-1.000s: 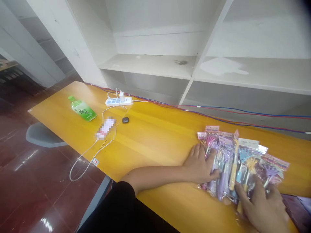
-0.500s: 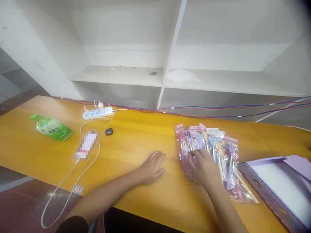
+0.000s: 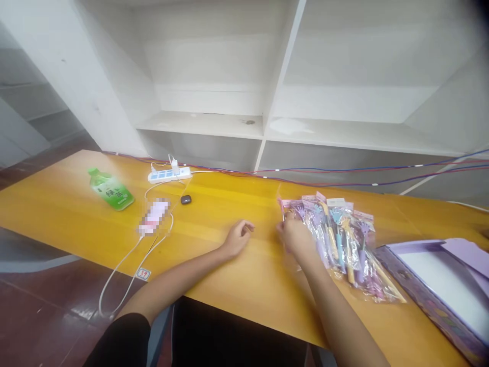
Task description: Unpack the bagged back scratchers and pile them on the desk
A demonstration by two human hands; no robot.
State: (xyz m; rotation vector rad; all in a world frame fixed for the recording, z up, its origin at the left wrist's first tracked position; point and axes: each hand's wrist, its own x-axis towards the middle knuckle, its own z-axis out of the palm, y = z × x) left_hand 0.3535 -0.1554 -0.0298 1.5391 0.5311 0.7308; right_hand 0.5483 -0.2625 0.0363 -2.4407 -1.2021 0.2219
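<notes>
While a yellow table (image 3: 229, 255) stretches below white shelves (image 3: 267, 122), a fan of cellophane packets (image 3: 340, 239) lies on it, right of centre beside a purple box (image 3: 435, 285). The right hand (image 3: 292, 235) pinches the leftmost packet at its edge; the left hand (image 3: 237, 237) rests loosely curled and empty. The packets look light, crinkly and slippery, best gripped by their card tops.
</notes>
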